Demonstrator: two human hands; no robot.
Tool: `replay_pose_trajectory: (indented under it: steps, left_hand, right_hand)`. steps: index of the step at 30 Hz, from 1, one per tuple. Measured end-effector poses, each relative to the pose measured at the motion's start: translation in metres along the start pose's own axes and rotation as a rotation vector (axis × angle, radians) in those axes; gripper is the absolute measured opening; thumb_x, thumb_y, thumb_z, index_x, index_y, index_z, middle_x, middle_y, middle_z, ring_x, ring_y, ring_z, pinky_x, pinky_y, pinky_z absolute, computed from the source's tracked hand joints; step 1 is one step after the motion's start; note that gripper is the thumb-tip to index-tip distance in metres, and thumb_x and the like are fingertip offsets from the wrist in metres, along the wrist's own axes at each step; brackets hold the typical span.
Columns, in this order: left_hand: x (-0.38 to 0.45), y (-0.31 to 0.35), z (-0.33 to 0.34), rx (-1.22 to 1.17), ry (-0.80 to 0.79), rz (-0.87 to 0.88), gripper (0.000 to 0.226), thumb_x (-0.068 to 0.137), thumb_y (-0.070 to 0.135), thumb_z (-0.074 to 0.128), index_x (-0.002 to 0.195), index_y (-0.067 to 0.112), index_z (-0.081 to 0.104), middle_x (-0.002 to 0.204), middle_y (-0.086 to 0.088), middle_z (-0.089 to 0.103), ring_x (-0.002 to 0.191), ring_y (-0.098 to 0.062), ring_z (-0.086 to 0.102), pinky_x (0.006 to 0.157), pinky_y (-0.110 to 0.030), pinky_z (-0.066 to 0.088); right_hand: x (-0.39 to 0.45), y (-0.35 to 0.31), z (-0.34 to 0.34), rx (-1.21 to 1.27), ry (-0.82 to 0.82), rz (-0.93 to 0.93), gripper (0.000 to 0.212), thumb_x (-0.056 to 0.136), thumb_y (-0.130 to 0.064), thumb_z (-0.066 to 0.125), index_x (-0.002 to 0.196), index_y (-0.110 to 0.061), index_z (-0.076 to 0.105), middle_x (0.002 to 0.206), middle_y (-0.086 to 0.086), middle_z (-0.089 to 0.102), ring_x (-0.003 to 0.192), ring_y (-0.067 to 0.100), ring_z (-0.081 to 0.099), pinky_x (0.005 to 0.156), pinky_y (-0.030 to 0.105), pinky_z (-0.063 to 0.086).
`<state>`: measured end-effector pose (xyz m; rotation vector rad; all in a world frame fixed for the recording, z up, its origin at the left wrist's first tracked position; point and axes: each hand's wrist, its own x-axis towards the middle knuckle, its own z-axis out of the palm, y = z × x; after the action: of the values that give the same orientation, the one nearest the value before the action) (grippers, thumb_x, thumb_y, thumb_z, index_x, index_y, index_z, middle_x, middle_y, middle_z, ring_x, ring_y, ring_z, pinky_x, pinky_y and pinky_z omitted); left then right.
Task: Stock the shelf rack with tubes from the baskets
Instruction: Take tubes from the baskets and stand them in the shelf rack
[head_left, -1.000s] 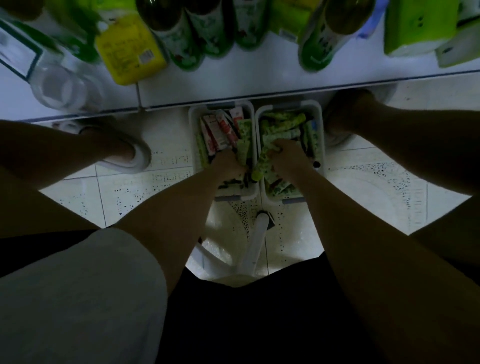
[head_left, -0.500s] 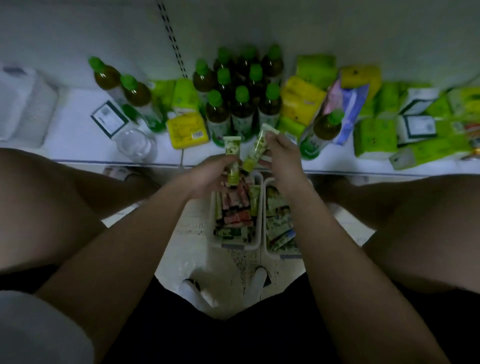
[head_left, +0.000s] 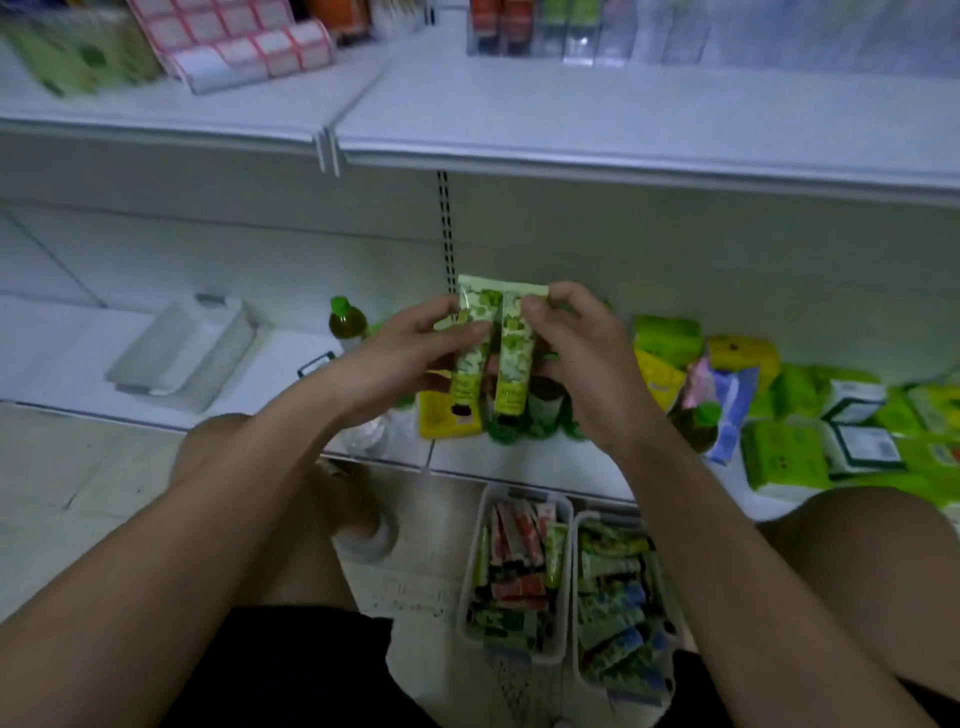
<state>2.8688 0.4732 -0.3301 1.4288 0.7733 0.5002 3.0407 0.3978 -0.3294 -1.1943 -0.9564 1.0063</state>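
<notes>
1. Shelf rack (head_left: 623, 135): white, tiered; upper shelf above and beyond both hands, lower shelf (head_left: 67, 358) behind and beneath them.
2. Two baskets on the floor, below and nearer than the hands, side by side and touching or nearly so: left basket (head_left: 470, 587) with red and green tubes, right basket (head_left: 579, 613) with green and blue tubes.
3. Clear empty bin (head_left: 182, 353): on the lower shelf, tilted, well left of the left hand.
4. Green packets (head_left: 784, 457): on the lower shelf, right of the right hand.
5. Left hand (head_left: 395, 364): raised in front of the rack, thumb and fingers pinching the left tube (head_left: 470, 348).
6. Right hand (head_left: 582, 358): raised at equal height, thumb and fingers pinching the right tube (head_left: 514, 358).
7. Both tubes: green leaf print, upright, crimped ends up, caps down, side by side and touching between the two hands.
8. Green-capped bottle (head_left: 345, 322): upright on the lower shelf, just beyond the left hand.
</notes>
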Motion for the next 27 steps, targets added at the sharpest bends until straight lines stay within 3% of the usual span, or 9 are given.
replay_pose_trajectory:
  steps: [3, 5, 7, 11, 15, 18, 20, 24, 27]
  left_hand:
    - [-0.008, 0.032, -0.01, 0.022, -0.033, 0.086, 0.036, 0.087, 0.034, 0.067, 0.122, 0.026, 0.063, 0.118, -0.007, 0.068, 0.107, -0.031, 0.065, 0.098, -0.059, 0.046]
    - [-0.014, 0.054, -0.014, 0.04, -0.059, 0.143, 0.037, 0.084, 0.034, 0.07, 0.118, 0.022, 0.066, 0.108, -0.002, 0.069, 0.093, -0.02, 0.067, 0.078, -0.038, 0.057]
    - [-0.018, 0.078, -0.018, 0.059, -0.064, 0.201, 0.037, 0.077, 0.034, 0.074, 0.109, 0.017, 0.069, 0.097, -0.005, 0.065, 0.083, -0.016, 0.063, 0.068, -0.026, 0.054]
    - [-0.014, 0.132, -0.022, 0.078, -0.049, 0.36, 0.037, 0.075, 0.031, 0.078, 0.108, 0.017, 0.07, 0.105, -0.012, 0.068, 0.09, -0.028, 0.064, 0.079, -0.042, 0.056]
    - [0.004, 0.183, -0.021, 0.006, 0.008, 0.534, 0.032, 0.079, 0.027, 0.071, 0.109, 0.018, 0.068, 0.106, -0.005, 0.071, 0.094, -0.022, 0.069, 0.075, -0.032, 0.056]
    - [0.025, 0.203, -0.021, -0.028, 0.104, 0.567, 0.036, 0.081, 0.022, 0.069, 0.115, 0.009, 0.063, 0.107, -0.009, 0.072, 0.095, -0.027, 0.069, 0.078, -0.037, 0.057]
    - [0.04, 0.21, -0.021, -0.046, 0.139, 0.56, 0.032, 0.086, 0.016, 0.067, 0.115, 0.004, 0.063, 0.109, -0.014, 0.07, 0.097, -0.032, 0.069, 0.079, -0.04, 0.058]
    - [0.068, 0.222, -0.022, -0.013, 0.206, 0.556, 0.025, 0.083, 0.008, 0.071, 0.107, 0.003, 0.065, 0.108, -0.018, 0.068, 0.092, -0.03, 0.071, 0.077, -0.042, 0.059]
    - [0.086, 0.24, -0.028, 0.107, 0.247, 0.556, 0.037, 0.078, 0.005, 0.075, 0.112, 0.01, 0.062, 0.102, -0.019, 0.068, 0.091, -0.025, 0.072, 0.077, -0.036, 0.059]
  right_hand:
    - [0.0, -0.034, 0.007, -0.018, -0.061, -0.1, 0.02, 0.095, -0.017, 0.06, 0.077, -0.027, 0.063, 0.085, -0.002, 0.072, 0.083, 0.014, 0.066, 0.078, 0.039, 0.054]
    - [-0.001, -0.059, 0.007, -0.027, -0.079, -0.169, 0.014, 0.092, -0.02, 0.061, 0.08, -0.027, 0.063, 0.085, -0.002, 0.072, 0.084, 0.015, 0.066, 0.08, 0.042, 0.054]
    - [0.001, -0.081, 0.005, -0.052, -0.082, -0.239, 0.006, 0.089, -0.026, 0.063, 0.084, -0.025, 0.061, 0.08, -0.004, 0.07, 0.08, 0.013, 0.065, 0.076, 0.038, 0.054]
    - [0.011, -0.125, 0.008, -0.136, -0.136, -0.381, 0.012, 0.095, -0.024, 0.059, 0.083, -0.024, 0.059, 0.071, -0.008, 0.063, 0.07, 0.008, 0.058, 0.066, 0.026, 0.05]
    - [0.032, -0.162, 0.011, -0.2, -0.143, -0.456, 0.013, 0.098, -0.016, 0.055, 0.087, -0.023, 0.058, 0.081, -0.004, 0.071, 0.08, 0.011, 0.066, 0.072, 0.028, 0.053]
    - [0.049, -0.186, 0.005, -0.231, -0.114, -0.523, 0.013, 0.097, -0.012, 0.056, 0.087, -0.02, 0.059, 0.078, -0.012, 0.07, 0.078, 0.005, 0.067, 0.066, 0.022, 0.055]
    - [0.063, -0.198, -0.003, -0.261, -0.064, -0.556, 0.015, 0.095, -0.012, 0.058, 0.085, -0.022, 0.061, 0.079, -0.013, 0.068, 0.08, 0.006, 0.066, 0.067, 0.025, 0.056]
    - [0.096, -0.215, -0.022, -0.324, 0.063, -0.558, 0.013, 0.095, -0.014, 0.06, 0.088, -0.025, 0.063, 0.085, -0.001, 0.066, 0.078, 0.013, 0.064, 0.069, 0.031, 0.056]
    - [0.122, -0.225, -0.035, -0.415, 0.105, -0.551, 0.018, 0.095, -0.01, 0.059, 0.094, -0.028, 0.064, 0.092, 0.014, 0.065, 0.078, 0.017, 0.063, 0.065, 0.029, 0.058]
